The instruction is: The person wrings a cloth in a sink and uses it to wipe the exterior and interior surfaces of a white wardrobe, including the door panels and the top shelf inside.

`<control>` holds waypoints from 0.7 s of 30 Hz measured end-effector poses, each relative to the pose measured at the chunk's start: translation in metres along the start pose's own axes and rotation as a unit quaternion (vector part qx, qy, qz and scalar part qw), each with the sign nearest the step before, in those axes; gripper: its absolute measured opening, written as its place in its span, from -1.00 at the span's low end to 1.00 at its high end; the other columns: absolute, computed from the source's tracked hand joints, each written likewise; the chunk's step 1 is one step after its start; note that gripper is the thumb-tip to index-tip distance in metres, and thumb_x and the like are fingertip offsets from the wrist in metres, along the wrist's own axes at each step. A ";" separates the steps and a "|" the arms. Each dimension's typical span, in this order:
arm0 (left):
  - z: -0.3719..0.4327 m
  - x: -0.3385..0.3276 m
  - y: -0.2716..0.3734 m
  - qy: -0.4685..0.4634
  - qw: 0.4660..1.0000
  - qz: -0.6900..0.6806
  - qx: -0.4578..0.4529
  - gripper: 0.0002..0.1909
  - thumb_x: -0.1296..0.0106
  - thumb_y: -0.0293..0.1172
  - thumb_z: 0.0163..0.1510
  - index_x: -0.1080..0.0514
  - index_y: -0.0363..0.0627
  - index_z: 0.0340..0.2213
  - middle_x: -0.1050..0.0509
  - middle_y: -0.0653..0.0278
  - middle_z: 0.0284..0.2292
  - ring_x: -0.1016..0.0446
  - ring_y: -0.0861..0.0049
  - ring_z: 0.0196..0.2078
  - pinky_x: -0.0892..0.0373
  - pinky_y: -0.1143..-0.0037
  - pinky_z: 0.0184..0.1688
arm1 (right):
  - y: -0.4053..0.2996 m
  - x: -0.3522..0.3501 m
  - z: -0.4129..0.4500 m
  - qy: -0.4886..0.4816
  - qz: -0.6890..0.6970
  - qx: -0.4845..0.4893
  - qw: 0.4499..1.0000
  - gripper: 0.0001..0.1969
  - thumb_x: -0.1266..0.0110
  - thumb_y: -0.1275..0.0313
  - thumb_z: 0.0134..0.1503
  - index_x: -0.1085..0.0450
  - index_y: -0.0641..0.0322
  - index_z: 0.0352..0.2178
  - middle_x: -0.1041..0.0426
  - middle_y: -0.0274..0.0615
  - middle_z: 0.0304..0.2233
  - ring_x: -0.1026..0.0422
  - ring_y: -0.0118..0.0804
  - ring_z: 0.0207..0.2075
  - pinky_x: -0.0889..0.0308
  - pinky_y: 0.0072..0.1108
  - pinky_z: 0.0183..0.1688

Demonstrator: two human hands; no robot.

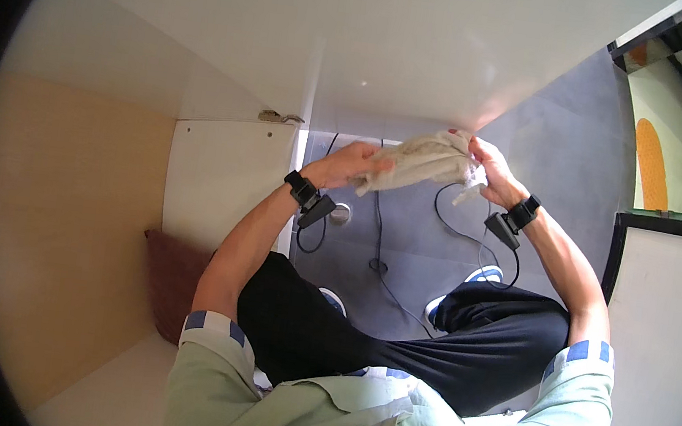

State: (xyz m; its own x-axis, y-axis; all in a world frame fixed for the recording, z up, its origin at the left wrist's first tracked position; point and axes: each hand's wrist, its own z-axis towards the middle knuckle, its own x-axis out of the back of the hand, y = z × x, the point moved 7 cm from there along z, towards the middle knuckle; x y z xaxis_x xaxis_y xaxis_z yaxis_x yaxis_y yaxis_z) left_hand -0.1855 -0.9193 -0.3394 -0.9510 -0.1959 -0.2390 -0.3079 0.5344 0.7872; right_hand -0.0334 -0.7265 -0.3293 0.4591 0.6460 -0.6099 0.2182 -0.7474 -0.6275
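A crumpled off-white cloth [427,160] is stretched between my two hands, above the grey floor and close to a glossy white panel [396,79]. My left hand [353,165] grips its left end, with the thumb lying over the fabric. At the other end, my right hand [494,171] pinches the cloth near its top corner. Some fingers of both hands are hidden behind the fabric. Each wrist bears a black strap with a small device, and a cable hangs from each one.
Dark cables [379,230] run across the grey tiled floor [406,253] between my shoes. A round metal floor fitting [341,213] lies near my left forearm. To the left are a white cabinet board [224,179], a metal hinge [281,117] and a dark red cushion [170,281]. A black-framed white panel [666,317] stands at right.
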 end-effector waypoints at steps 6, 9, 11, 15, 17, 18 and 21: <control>-0.005 -0.005 -0.018 -0.022 0.988 -0.147 -0.041 -0.29 -0.17 -0.40 0.11 -0.12 -0.14 0.24 -0.37 0.18 0.06 -0.39 0.48 0.05 -0.32 0.50 0.10 | 0.019 0.021 -0.010 -0.004 -0.089 -0.010 0.996 -0.22 -0.06 0.34 0.21 0.19 0.21 0.32 -0.40 -0.07 0.03 -0.45 -0.32 -0.06 -0.40 -0.52 -0.02; -0.014 -0.010 -0.020 -0.014 0.974 -0.220 -0.046 -0.17 -0.17 -0.43 0.10 0.02 0.01 0.30 -0.26 0.16 0.15 -0.31 0.42 0.13 -0.25 0.46 0.17 | 0.000 0.016 -0.026 0.042 -0.383 0.044 0.922 0.20 -0.32 0.59 -0.07 0.48 0.12 0.35 -0.42 0.00 -0.04 -0.43 -0.36 -0.09 -0.37 -0.55 -0.03; -0.015 -0.015 -0.017 -0.020 0.982 -0.183 -0.045 -0.13 -0.16 -0.43 0.11 0.09 0.07 0.32 -0.20 0.16 0.19 -0.27 0.39 0.16 -0.22 0.44 0.20 | -0.005 0.009 -0.030 0.001 -0.406 0.091 0.909 0.20 -0.34 0.56 -0.09 0.43 0.06 0.36 -0.45 -0.08 -0.11 -0.43 -0.40 -0.13 -0.38 -0.54 -0.03; -0.023 -0.023 0.008 0.102 0.982 0.120 -0.101 -0.32 -0.13 -0.41 0.12 -0.14 0.02 0.24 -0.42 0.18 0.00 -0.41 0.43 0.00 -0.33 0.45 0.05 | -0.016 0.039 -0.027 0.035 -0.466 0.146 0.872 -0.02 -0.37 0.52 -0.08 0.04 0.07 0.32 -0.47 -0.24 -0.28 -0.43 -0.45 -0.24 -0.40 -0.54 -0.12; -0.024 -0.015 -0.009 0.105 0.983 0.145 -0.029 -0.39 -0.14 -0.38 0.12 -0.25 -0.02 0.19 -0.49 0.21 -0.09 -0.46 0.45 -0.08 -0.37 0.46 -0.03 | -0.022 0.010 -0.038 0.037 -0.498 0.154 0.852 -0.20 -0.37 0.50 -0.08 -0.19 0.10 0.21 -0.49 -0.20 -0.30 -0.46 -0.41 -0.28 -0.41 -0.53 -0.14; -0.021 -0.010 -0.009 0.130 0.969 0.184 -0.096 -0.48 -0.13 -0.33 0.12 -0.33 -0.09 0.11 -0.52 0.26 -0.17 -0.47 0.49 -0.17 -0.38 0.47 -0.11 | -0.026 0.001 -0.041 0.045 -0.575 0.157 0.802 -0.33 -0.35 0.49 -0.07 -0.27 0.16 0.11 -0.50 -0.15 -0.30 -0.48 -0.36 -0.28 -0.42 -0.53 -0.15; -0.020 -0.003 -0.007 0.168 0.928 0.313 -0.111 -0.57 -0.13 -0.25 0.13 -0.44 -0.21 -0.01 -0.55 0.27 -0.24 -0.48 0.50 -0.27 -0.38 0.47 -0.20 | -0.024 -0.014 -0.046 0.063 -0.675 0.244 0.694 -0.64 -0.29 0.44 -0.03 -0.44 0.24 -0.16 -0.48 -0.03 -0.28 -0.51 -0.15 -0.27 -0.44 -0.45 -0.18</control>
State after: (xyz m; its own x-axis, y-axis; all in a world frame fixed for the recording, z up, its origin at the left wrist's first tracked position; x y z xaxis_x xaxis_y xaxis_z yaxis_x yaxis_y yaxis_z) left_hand -0.1798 -0.9391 -0.3326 -0.8687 -0.1697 0.4653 0.3498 0.4550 0.8189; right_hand -0.0052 -0.7249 -0.2834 0.1975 0.6655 0.7198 0.2192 0.6857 -0.6941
